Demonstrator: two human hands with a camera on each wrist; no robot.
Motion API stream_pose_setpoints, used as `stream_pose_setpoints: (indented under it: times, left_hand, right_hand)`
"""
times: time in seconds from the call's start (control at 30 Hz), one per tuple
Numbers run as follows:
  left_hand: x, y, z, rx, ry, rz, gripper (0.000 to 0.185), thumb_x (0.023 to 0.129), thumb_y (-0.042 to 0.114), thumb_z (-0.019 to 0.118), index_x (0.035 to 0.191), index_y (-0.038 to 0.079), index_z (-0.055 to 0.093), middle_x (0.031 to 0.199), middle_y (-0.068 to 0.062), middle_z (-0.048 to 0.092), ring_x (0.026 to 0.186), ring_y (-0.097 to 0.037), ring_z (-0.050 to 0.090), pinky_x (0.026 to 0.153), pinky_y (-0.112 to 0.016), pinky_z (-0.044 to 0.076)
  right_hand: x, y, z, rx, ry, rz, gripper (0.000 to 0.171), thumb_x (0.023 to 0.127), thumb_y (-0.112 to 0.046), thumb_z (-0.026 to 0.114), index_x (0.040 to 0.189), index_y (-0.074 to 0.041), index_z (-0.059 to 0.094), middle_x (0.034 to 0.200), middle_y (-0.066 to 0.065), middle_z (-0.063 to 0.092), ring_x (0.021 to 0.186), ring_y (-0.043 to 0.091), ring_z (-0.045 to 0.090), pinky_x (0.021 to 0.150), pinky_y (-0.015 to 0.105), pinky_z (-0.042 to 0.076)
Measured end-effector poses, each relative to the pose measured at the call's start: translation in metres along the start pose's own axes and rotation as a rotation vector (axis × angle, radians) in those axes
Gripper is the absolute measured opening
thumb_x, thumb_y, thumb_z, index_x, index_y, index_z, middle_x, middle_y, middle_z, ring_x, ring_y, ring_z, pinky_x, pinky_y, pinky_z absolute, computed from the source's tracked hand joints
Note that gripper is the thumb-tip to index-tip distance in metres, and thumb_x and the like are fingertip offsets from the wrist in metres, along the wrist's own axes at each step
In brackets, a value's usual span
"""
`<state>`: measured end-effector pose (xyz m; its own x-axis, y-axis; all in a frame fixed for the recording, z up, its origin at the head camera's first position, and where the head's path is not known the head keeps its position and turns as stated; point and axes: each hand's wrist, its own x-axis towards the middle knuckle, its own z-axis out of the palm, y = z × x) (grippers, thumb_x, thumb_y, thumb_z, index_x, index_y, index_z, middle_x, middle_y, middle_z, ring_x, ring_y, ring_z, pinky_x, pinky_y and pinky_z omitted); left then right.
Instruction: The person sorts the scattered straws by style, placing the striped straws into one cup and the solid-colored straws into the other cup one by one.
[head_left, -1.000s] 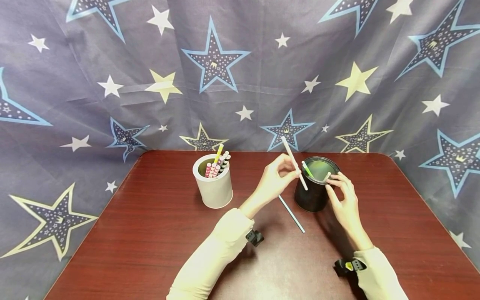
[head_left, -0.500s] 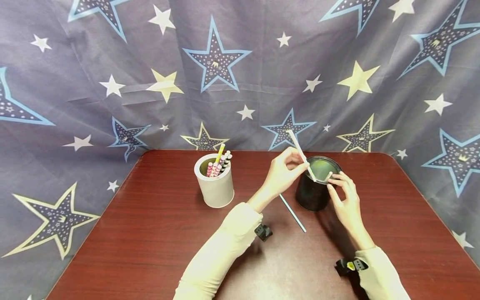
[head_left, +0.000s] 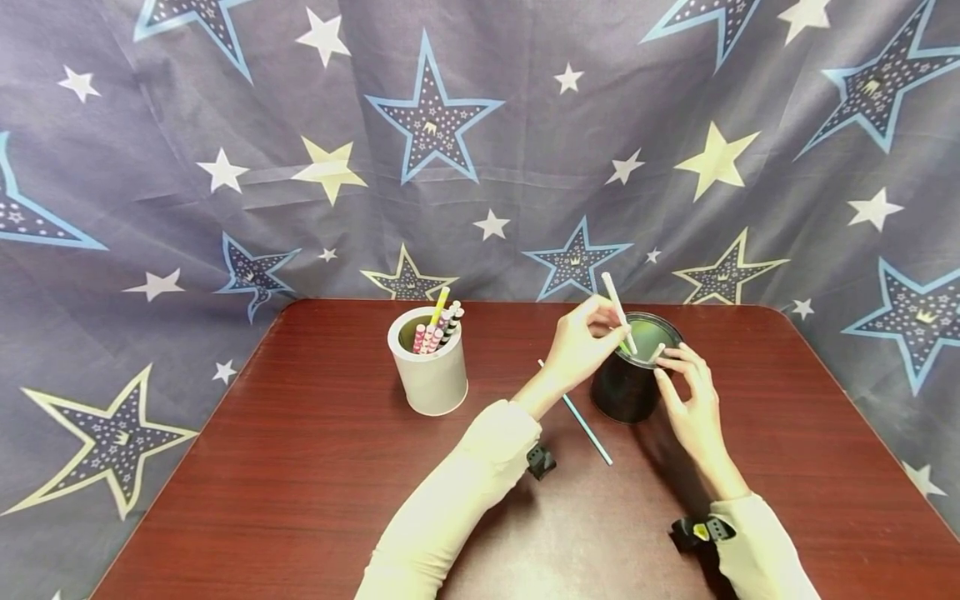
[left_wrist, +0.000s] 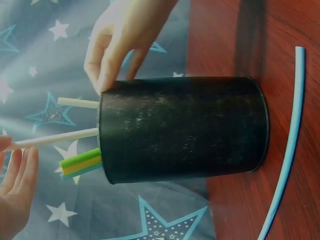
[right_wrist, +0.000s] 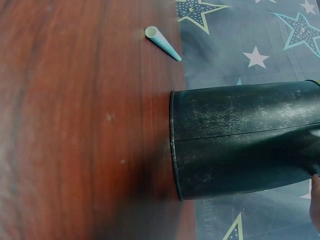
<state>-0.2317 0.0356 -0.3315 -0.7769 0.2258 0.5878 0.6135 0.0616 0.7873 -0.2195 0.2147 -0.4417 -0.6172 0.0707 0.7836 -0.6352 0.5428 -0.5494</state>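
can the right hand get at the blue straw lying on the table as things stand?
Probably yes. The blue straw lies bare on the table, just left of the black cup. The right hand rests on that cup's rim, holding nothing; only the cup stands between.

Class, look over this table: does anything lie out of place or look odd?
One blue straw lies flat on the table beside the black cup, while the other straws stand in cups. The left hand holds a white straw at the cup's mouth.

cup [head_left: 427, 373] left on table [head_left: 300, 467] | can [head_left: 628, 383] right | straw [head_left: 585, 427] lying on table, between, nearer can
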Motion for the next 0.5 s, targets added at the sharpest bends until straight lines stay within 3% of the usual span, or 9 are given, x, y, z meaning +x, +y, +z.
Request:
stream_pose_setpoints:
  times: [0.17, 0.37, 0.5]
  left_hand:
    - [0.004, -0.025, 0.008, 0.061, -0.041, -0.008, 0.013, 0.076, -0.002, 0.064, 0.086, -0.004, 0.056, 0.084, -0.017, 0.063, 0.076, -0.022, 0.062, 0.067, -0.018, 0.050]
    - [0.003, -0.036, 0.007, 0.119, -0.077, -0.012, 0.012, 0.077, 0.001, 0.063, 0.088, -0.002, 0.060, 0.084, -0.013, 0.065, 0.075, -0.016, 0.062, 0.066, -0.011, 0.047]
    - [0.001, -0.042, 0.004, 0.159, -0.086, 0.002, 0.011, 0.078, 0.003, 0.063, 0.088, -0.001, 0.062, 0.086, -0.011, 0.065, 0.073, -0.011, 0.062, 0.064, -0.010, 0.047]
  right_hand:
    - [0.003, -0.009, 0.000, 0.004, 0.006, 0.004, 0.025, 0.070, 0.019, 0.060, 0.093, 0.007, 0.061, 0.103, 0.024, 0.055, 0.113, 0.040, 0.040, 0.102, 0.026, 0.027]
    - [0.008, -0.033, -0.001, 0.016, 0.027, -0.017, 0.020, 0.072, 0.019, 0.058, 0.091, 0.012, 0.058, 0.100, 0.029, 0.053, 0.109, 0.044, 0.041, 0.102, 0.027, 0.028]
    - [0.008, -0.037, -0.002, 0.015, 0.023, -0.026, 0.019, 0.072, 0.019, 0.058, 0.091, 0.013, 0.058, 0.100, 0.029, 0.052, 0.108, 0.044, 0.041, 0.101, 0.029, 0.028]
